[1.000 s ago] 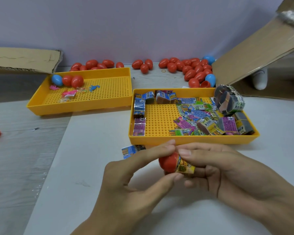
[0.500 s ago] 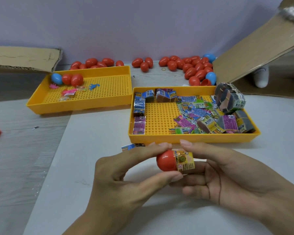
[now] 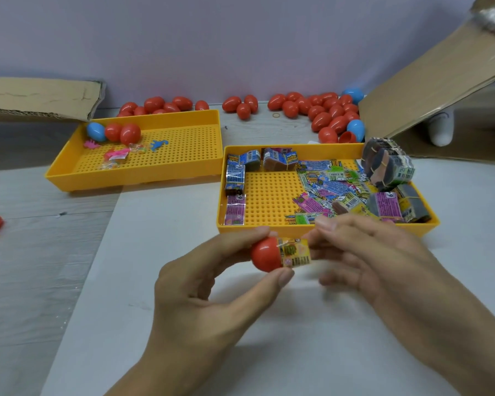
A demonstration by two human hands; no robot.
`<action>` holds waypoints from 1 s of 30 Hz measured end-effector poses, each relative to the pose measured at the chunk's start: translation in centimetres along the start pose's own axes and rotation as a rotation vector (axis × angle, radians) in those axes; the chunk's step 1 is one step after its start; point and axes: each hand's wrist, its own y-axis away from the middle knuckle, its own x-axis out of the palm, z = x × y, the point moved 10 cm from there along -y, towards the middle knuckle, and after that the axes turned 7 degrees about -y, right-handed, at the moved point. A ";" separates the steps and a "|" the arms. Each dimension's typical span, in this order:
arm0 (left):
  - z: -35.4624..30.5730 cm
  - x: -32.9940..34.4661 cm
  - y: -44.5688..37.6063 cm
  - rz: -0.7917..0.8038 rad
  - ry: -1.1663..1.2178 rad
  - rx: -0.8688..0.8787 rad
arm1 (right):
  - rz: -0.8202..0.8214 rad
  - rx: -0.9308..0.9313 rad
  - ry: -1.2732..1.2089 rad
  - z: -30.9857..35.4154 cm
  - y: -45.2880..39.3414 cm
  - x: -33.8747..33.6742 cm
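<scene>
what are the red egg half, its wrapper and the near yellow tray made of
The red egg half looks like hard plastic: smooth, glossy, a soft highlight on its dome. The printed wrapper in it is probably thin film or coated paper; slight shine, but blur leaves it open. The near yellow tray looks like moulded plastic, duller, with a grid of holes in its floor.

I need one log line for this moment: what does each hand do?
left hand: pinches red egg carrying yellow label | right hand: blurred beside label, contact unclear
</scene>
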 end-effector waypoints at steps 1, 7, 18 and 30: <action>0.3 0.1 -0.1 0.001 0.018 -0.016 | -0.042 -0.119 0.050 1.2 0.2 -0.4; 0.3 0.5 -0.3 0.051 0.109 -0.034 | 0.076 -0.325 0.253 2.8 1.4 2.0; 0.4 1.0 0.0 0.079 0.102 -0.096 | 0.094 0.039 -0.066 -1.2 0.5 1.4; 0.4 1.0 0.0 0.099 0.098 -0.104 | 0.031 -0.147 0.075 0.5 0.7 0.7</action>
